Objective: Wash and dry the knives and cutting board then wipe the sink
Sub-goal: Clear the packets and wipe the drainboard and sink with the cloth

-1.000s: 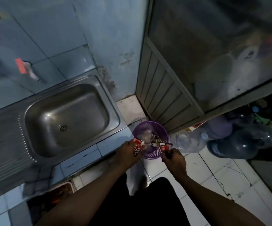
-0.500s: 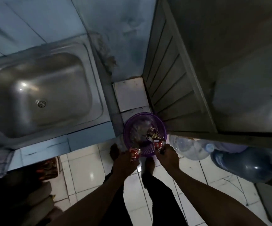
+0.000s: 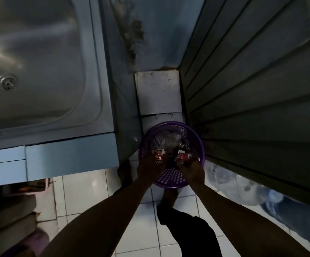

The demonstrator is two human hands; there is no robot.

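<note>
Since the earlier frame, both hands have been lowered past the rim into the purple basket [image 3: 170, 179], and the sink [image 3: 39, 71] has been shifted to the upper left of the frame, filling more of it.

Left hand [image 3: 149, 168]: fingers curled round a red-and-white wrapper [image 3: 157, 154]; wrapper held inside the basket, just left of its centre.

Right hand [image 3: 192, 171]: fingers curled round a second red wrapper [image 3: 183, 156]; held just right of the basket's centre, near the first wrapper.

Basket: round, perforated plastic, set on the floor at lower centre, wedged between the counter corner and the louvred door [image 3: 252, 89]. Crumpled clear plastic [image 3: 166, 140] is seen at its far side.

Forearms: extended from the bottom edge up to the basket.

Sink: stainless steel, basin bare, drain [image 3: 8, 84] visible at far left; set into a blue-tiled counter [image 3: 70, 154].

Knives and cutting board: cannot be made out anywhere in view.

Floor [image 3: 87, 188]: white tiles, lower centre. Large clear water bottles [image 3: 243, 190] lie at lower right, beside the basket and below the door.
</note>
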